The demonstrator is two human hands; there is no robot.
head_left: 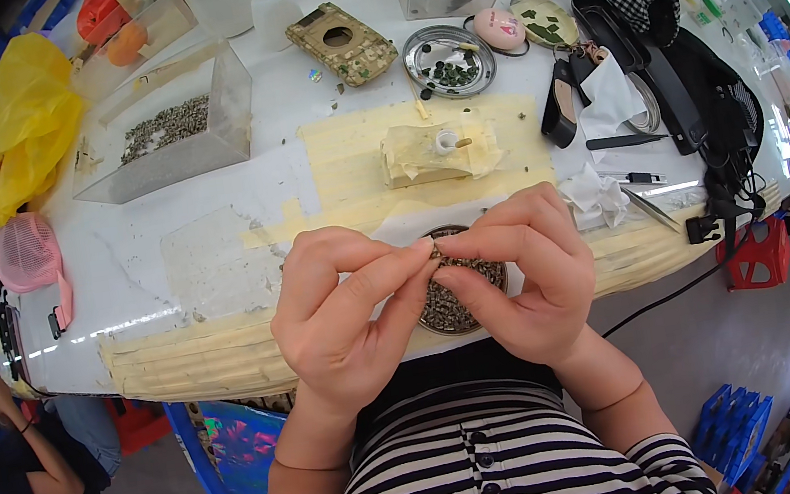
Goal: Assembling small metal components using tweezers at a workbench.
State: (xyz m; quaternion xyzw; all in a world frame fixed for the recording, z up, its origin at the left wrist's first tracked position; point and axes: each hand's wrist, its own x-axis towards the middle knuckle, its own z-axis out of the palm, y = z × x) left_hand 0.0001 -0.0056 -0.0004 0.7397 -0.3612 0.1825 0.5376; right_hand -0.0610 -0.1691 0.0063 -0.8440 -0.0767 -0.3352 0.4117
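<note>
My left hand (347,299) and my right hand (529,264) meet fingertip to fingertip over a round dish (424,324) at the near edge of the table. The dish is full of small grey-brown parts (454,304). Thumb and forefinger of the left hand are pinched around a tiny brownish piece (436,252), mostly covered by the fingertips. The right hand's thumb and forefinger are also drawn together at this spot; what they grip is too small to make out. Beyond the hands, a tape-wrapped block (419,165) carries a small white ring.
A clear bin (241,117) of similar small parts stands at the left. Farther back are a camouflage model tank hull (343,44) and a metal dish (453,85) with dark green bits. Tweezers (625,141), a cutter (643,178) and black straps lie at right.
</note>
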